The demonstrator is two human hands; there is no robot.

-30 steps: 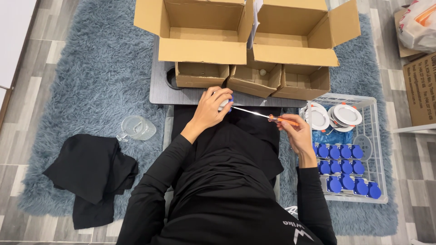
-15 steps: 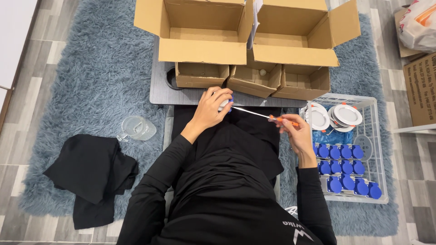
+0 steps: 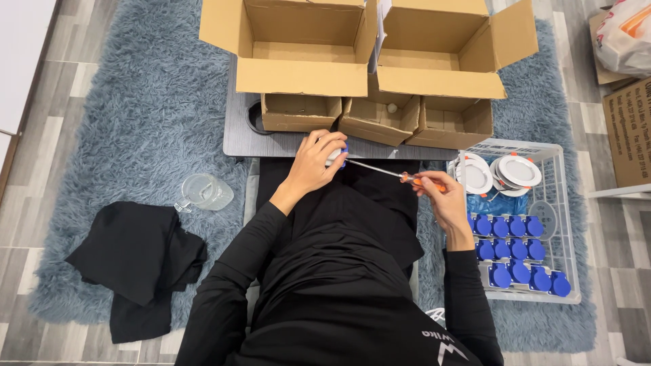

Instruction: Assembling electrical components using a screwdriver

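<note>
The left hand (image 3: pixel 313 163) has its fingers (image 3: pixel 332 144) clamped around a small white and blue part (image 3: pixel 337 156), mostly hidden in the grip, just in front of the tabletop's near edge. The right hand (image 3: pixel 444 200) has its fingers curled shut on the orange handle of a screwdriver (image 3: pixel 400 176), whose thin metal shaft runs leftward until its tip meets the part in the left fingers.

Just to the right of the right fingers stands a white wire basket (image 3: pixel 566 224). Its far end holds round white lamp fittings (image 3: pixel 519 171) stacked beside each other; nearer the person lie rows of blue caps (image 3: pixel 515 254), packed closely.

Beyond the left fingers, on the grey tabletop (image 3: pixel 237 135), three small open cardboard boxes (image 3: pixel 380 120) stand side by side; the middle one shows a small pale object inside, and what the others hold cannot be told. Behind them stand two large open cardboard boxes (image 3: pixel 305 41), flaps up, their brown bottoms showing.

Left of the left fingers, well apart, a clear plastic jug (image 3: pixel 203 192) lies on the shaggy blue-grey rug (image 3: pixel 135 122), and a black cloth (image 3: pixel 135 261) is crumpled nearer the person. The rug lies on a grey plank floor (image 3: pixel 47 122). At the far right are another cardboard carton (image 3: pixel 627 135) and a white bag (image 3: pixel 624 34).
</note>
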